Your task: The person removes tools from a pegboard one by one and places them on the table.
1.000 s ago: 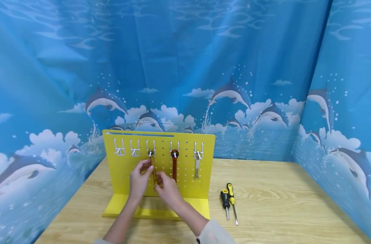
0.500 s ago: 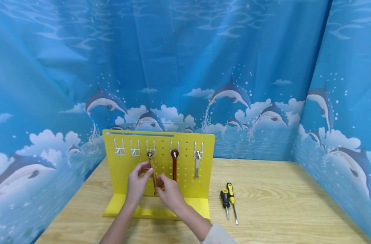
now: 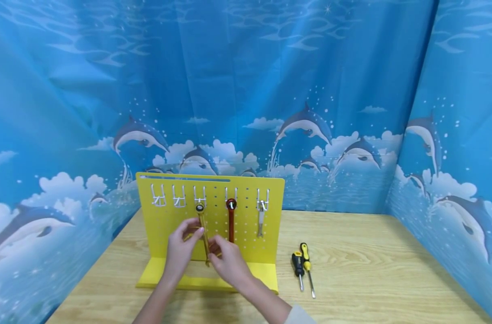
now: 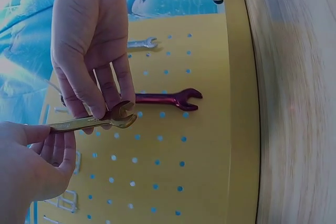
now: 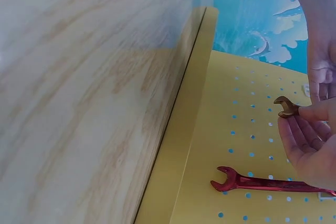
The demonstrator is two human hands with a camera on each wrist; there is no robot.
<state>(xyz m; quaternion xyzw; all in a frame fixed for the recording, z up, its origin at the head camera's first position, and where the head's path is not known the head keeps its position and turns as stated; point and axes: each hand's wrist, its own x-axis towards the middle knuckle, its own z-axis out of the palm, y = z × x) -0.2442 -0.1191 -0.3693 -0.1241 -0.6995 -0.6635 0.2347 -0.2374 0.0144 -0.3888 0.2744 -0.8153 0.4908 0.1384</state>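
A gold combination wrench [image 3: 206,243] slants in front of a yellow pegboard [image 3: 246,252]. Its ring end sits just under a white hook [image 3: 199,193]; whether it still touches the hook I cannot tell. My left hand [image 3: 181,245] pinches the upper shank between thumb and fingers. Lower down, my right hand [image 3: 230,263] holds the wrench near its open end, which pokes past the thumb in the right wrist view, where the gold wrench [image 5: 287,107] is partly covered. Beside it hangs a red wrench [image 3: 231,222] on its own hook.
A small silver wrench [image 3: 261,222] hangs at the board's right. Two bare hooks, the outer hook [image 3: 158,195] and the inner hook [image 3: 179,196], are at the left. Right of the board, a short screwdriver [image 3: 298,265] and a longer screwdriver [image 3: 306,263] lie on the wooden table [image 3: 363,270].
The gold wrench has come down and toward me, its ring end dropping from the hook's middle to below it. Both hands have moved slightly down with it.
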